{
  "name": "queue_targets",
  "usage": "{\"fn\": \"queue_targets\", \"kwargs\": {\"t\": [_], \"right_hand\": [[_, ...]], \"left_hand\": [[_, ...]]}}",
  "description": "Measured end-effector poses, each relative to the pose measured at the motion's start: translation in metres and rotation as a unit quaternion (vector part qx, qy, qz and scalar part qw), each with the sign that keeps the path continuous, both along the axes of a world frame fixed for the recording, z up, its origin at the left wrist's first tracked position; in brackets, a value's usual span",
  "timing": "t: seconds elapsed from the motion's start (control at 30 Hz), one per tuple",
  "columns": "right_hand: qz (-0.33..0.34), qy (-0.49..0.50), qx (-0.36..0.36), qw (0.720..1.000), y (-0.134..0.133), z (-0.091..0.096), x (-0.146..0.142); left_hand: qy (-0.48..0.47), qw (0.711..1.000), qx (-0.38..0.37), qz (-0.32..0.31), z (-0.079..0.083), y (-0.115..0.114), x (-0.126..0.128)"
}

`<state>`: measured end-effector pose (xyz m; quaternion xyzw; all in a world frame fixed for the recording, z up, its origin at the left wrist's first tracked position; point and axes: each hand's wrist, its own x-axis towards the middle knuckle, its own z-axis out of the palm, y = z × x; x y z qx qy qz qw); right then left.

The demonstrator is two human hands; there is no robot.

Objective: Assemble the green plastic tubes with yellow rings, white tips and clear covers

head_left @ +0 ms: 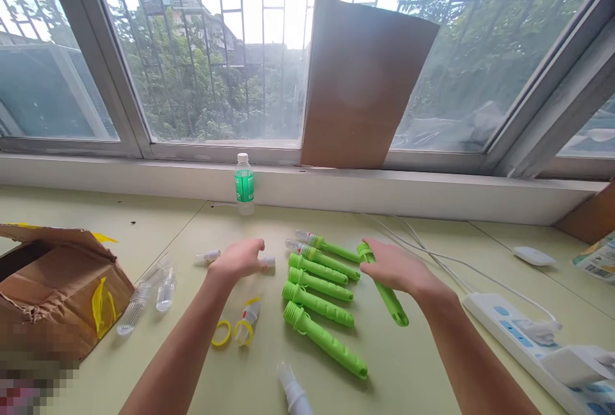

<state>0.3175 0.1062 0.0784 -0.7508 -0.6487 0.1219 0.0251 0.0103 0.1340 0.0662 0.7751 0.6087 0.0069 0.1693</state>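
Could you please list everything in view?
Threaded handles: seven, green, six lying, one held
Small cylinders: at least four, whitish, around the centre
Rings: at least two, yellow, lower centre
Cardboard box: one, brown, left
Plastic tubes: at least two, clear, beside the box
Bottle: one, clear, green label, centre back
Windows: several, grey frames, back
Cardboard sheet: one, brown, against the windows
Power strip: one, white, lower right
Cables: at least two, white, right
Flat object: one, white, right
Printed package: one, multicoloured, right edge
Table: one, pale green, foreground
Left hand: one, bare, at a cylinder
Right hand: one, bare, holding a handle
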Motion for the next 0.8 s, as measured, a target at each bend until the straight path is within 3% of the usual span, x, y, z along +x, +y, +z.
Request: {"fn": "queue_targets", "kwargs": {"t": [0.3, 0.63, 0.8], "right_hand": [[0.071, 0.002, 0.080, 0.994, -0.013, 0.016, -0.025], [0.124, 0.012, 0.129, 0.984, -0.030, 0.027, -0.038], [0.147, 0.046, 0.164, 0.974, -0.036, 0.031, -0.043]], "left_hand": [[0.029, 0.998, 0.027, -0.040, 0.024, -0.031, 0.012], [0.037, 0.996, -0.034, -0.073, 0.003, -0.039, 0.005], [-0.007, 0.997, 0.000, -0.082, 0.015, -0.037, 0.001]]}}
